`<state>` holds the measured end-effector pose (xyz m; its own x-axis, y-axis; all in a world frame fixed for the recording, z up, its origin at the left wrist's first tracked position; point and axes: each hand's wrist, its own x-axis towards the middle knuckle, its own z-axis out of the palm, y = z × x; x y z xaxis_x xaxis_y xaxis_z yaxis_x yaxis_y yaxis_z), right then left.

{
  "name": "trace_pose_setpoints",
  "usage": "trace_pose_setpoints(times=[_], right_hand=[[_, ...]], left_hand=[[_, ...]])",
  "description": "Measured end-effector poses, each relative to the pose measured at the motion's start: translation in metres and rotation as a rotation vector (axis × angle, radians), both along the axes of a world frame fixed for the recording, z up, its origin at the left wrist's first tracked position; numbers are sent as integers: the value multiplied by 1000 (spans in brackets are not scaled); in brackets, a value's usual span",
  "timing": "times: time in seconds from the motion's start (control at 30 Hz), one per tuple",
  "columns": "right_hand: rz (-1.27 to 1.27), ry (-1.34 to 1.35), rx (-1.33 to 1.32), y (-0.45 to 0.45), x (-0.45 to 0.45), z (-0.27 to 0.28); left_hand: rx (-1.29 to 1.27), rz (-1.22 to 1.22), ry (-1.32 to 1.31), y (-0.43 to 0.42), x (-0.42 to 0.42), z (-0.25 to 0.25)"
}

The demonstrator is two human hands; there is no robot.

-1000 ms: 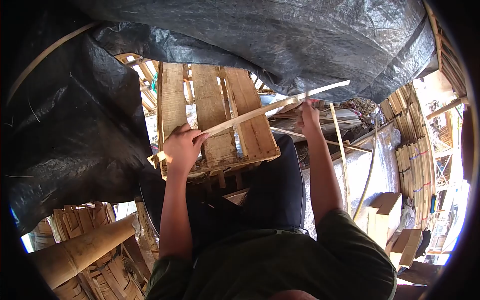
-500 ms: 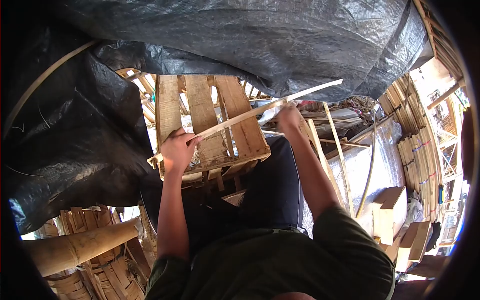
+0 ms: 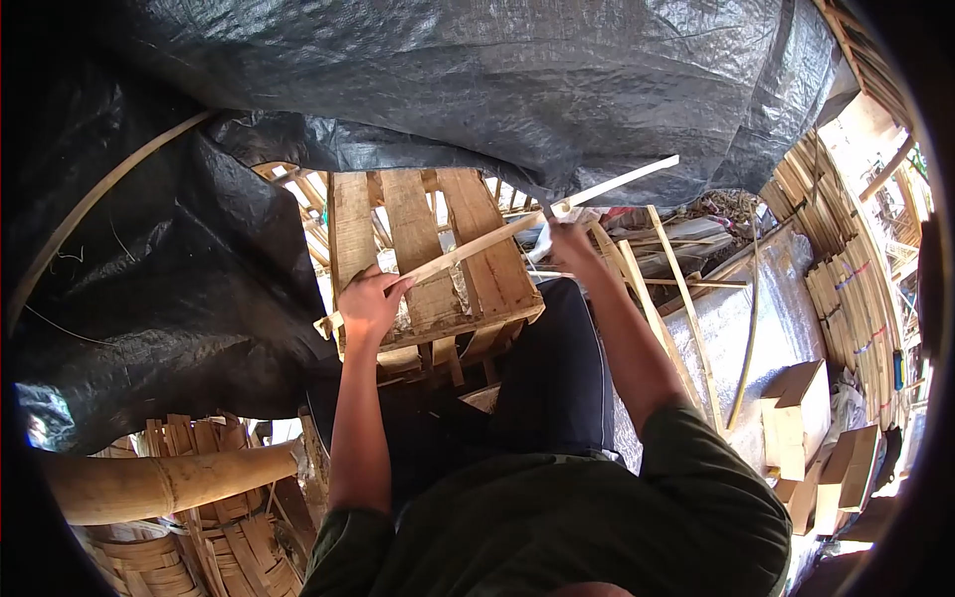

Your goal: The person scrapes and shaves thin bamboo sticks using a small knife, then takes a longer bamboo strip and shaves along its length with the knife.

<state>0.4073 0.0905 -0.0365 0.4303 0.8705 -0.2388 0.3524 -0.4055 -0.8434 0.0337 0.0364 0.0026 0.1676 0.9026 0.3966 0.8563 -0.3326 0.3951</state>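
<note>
My left hand (image 3: 369,300) is closed around the lower left part of a long pale strip of bamboo or wood (image 3: 468,249). The strip slants up to the right across a slatted wooden crate (image 3: 413,224) in front of my knees. At the strip's upper part my right hand (image 3: 569,244) is closed, blurred, on the handle of a dark blade (image 3: 546,206). The blade meets the strip near its middle right, and the strip's far end sticks out beyond it.
Black plastic sheeting (image 3: 477,80) hangs ahead and at the left. Thin strips (image 3: 686,298) lean at the right beside a silvery sheet (image 3: 776,308). Cardboard boxes (image 3: 796,408) and bundled slats (image 3: 851,308) stand farther right. A thick bamboo pole (image 3: 169,486) and woven baskets are at the lower left.
My right hand and the blade have moved left and down along the strip, towards my left hand. My left hand still holds the strip. The view has shifted slightly.
</note>
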Motion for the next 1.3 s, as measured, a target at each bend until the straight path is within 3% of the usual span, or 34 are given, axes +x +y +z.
trace_pose_setpoints(times=[0.03,0.1,0.13,0.2,0.27,0.3,0.33,0.4,0.43,0.47,0.53,0.6,0.63,0.67,0.7,0.73,0.77,0.8,0.87,0.93,0.97,1.07,1.13,1.2,1.23,1.27,1.3], right_hand=[[1,0,3,1,2,2],[-339,279,188,5,16,8],[86,-176,102,23,35,-54],[107,-66,-52,15,22,-51],[-127,854,-76,33,85,-53],[-373,355,50,7,38,8],[-366,352,46,1,17,3],[70,431,-105,-11,0,-9],[112,-20,-57,-5,10,5],[133,-3,-129,14,40,-3],[-353,317,123,11,36,3],[178,-160,-34,40,38,-96],[161,-54,-185,-4,1,11],[241,-168,-163,-4,17,30],[8,109,-55,20,50,-11],[-221,382,58,21,39,5],[-32,146,70,5,25,12],[313,-345,-106,-2,7,3],[194,-155,-72,-5,2,8],[-225,446,-33,7,28,27],[29,-171,-80,52,64,-57],[176,-67,-229,-9,-14,19],[225,-177,-253,13,23,10],[-117,-25,-25,20,37,6],[291,-189,-145,12,18,5],[122,228,-244,0,-6,0],[183,12,-241,3,2,18]], left_hand=[[-5,3,9,-1,0,1],[-8,16,10,-1,0,1],[-5,12,0,-1,0,0],[-1,-4,-7,0,0,-1],[8,0,3,0,-1,0],[10,7,-1,1,-1,0],[3,12,-4,1,0,0],[-10,6,2,-3,1,1],[-11,-3,-7,-4,1,4],[-10,-9,-18,-4,1,7],[1,1,-11,-2,2,7],[-4,0,8,-5,0,4],[8,-4,8,-3,-1,2],[22,-4,3,-1,-1,2],[23,-4,-1,-1,-1,3],[6,3,8,0,0,4],[-16,11,18,-2,0,4],[-22,11,20,-4,-1,5],[-56,8,-8,-3,0,8],[-43,8,9,-2,0,6],[-32,12,25,-2,0,5],[-3,-3,-29,1,-2,-4],[-3,-1,-11,2,-3,-5],[-6,12,1,1,-3,-5],[-11,9,-8,0,-3,-5],[-16,2,-17,1,-2,-4],[-16,-2,-15,0,-1,-1]])
